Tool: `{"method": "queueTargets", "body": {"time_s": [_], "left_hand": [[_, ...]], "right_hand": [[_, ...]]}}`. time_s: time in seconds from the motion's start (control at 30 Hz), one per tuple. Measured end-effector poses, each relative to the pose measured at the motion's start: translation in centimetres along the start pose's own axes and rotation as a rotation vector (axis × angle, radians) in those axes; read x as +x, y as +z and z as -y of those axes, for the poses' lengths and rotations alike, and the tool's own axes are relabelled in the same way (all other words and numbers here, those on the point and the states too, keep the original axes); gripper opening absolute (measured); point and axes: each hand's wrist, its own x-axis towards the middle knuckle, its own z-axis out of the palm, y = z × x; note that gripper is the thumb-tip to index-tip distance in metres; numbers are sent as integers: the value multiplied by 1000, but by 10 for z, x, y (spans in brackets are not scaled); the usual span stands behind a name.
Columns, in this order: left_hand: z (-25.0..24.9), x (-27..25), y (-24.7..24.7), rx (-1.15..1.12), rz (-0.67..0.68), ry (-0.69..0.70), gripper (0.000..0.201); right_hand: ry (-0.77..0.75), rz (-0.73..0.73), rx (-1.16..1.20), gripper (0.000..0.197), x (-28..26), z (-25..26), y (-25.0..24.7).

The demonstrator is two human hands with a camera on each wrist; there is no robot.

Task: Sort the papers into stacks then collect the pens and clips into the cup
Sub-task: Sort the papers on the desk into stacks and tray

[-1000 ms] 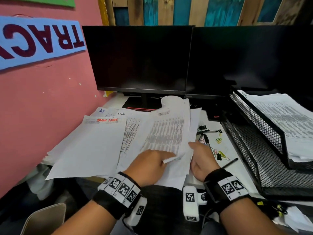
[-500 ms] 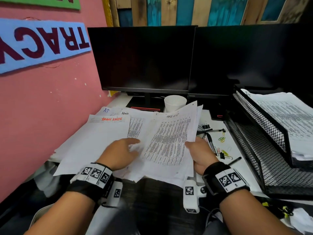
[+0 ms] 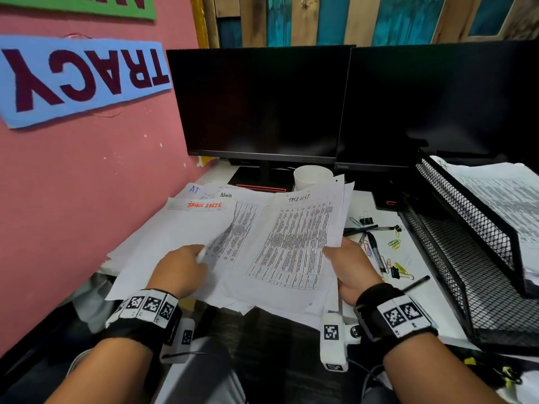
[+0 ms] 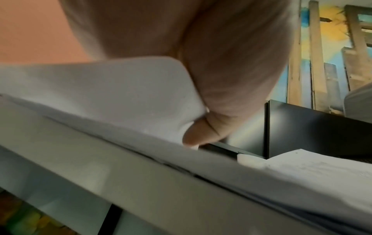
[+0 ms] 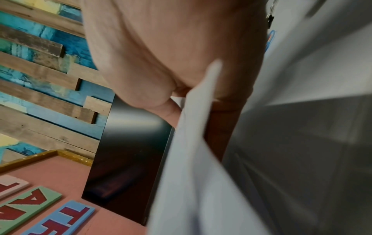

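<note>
Loose white papers [image 3: 175, 243] overlap across the desk by the pink wall. My left hand [image 3: 201, 253] pinches the edge of a sheet [image 4: 124, 95] between thumb and fingers. My right hand [image 3: 332, 250] grips the right edge of a printed sheaf headed "TASK LIST" [image 3: 294, 243], which is raised a little off the pile; its paper [image 5: 201, 111] sits between thumb and fingers. A white cup [image 3: 313, 177] stands upright behind the papers. Black pens [image 3: 364, 229], a marker [image 3: 376, 253], coloured paper clips [image 3: 394, 244] and binder clips [image 3: 366, 220] lie to the right of my right hand.
Two dark monitors [image 3: 262, 103] stand at the back of the desk. A black mesh tray rack [image 3: 466, 252] fills the right side, its upper tier holding printed sheets [image 3: 507, 199]. Another pen [image 3: 417, 282] lies against the rack's base. The pink wall [image 3: 73, 185] closes the left.
My left hand has moved left from the middle of the printed sheets to the edge of a sheet. The right hand has lifted the printed sheaf slightly, uncovering the cup.
</note>
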Motion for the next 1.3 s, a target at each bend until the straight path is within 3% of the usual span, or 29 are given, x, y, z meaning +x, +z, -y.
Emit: {"method": "queueTargets", "body": {"time_s": [0.03, 0.07, 0.2, 0.27, 0.47, 0.63, 0.73, 0.77, 0.83, 0.93, 1.03, 1.17, 1.3], "left_hand": [[1, -1, -4, -11, -44, -4, 19], [1, -1, -7, -20, -99, -6, 18], [-19, -14, -21, 13, -265, 58, 35], [-43, -28, -25, -20, -256, 145, 37], [-118, -55, -7, -184, 4, 447, 43], [-155, -63, 29, -147, 263, 615, 50], [-165, -67, 40, -90, 444, 667, 62], [-165, -68, 40, -109, 482, 669, 64], [-162, -66, 37, -200, 495, 642, 62], [-139, -50, 30, -293, 363, 517, 55], [-106, -26, 22, -199, 236, 379, 54], [-71, -5, 18, -70, 261, 168, 77], [-61, -1, 21, -10, 234, 116, 90]], "right_hand": [[0, -4, 1, 33, 0, 0, 0], [0, -6, 1, 33, 1, -1, -1], [-4, -15, -5, 34, 2, -2, -4], [-9, -19, 2, 35, 2, -3, -3], [-30, -24, 88, 31, -7, 2, -3], [-40, -9, 278, 29, -15, 9, -14], [-40, -33, 216, 25, -14, 9, -24], [-56, -59, 154, 20, -13, 9, -28], [-88, -131, 55, 28, -10, 5, -35], [-111, -198, 39, 38, -9, 5, -44], [-118, -222, 30, 39, -9, 9, -53], [-119, -234, 10, 38, -6, 11, -60], [-105, -226, -10, 37, -5, 10, -56]]}}
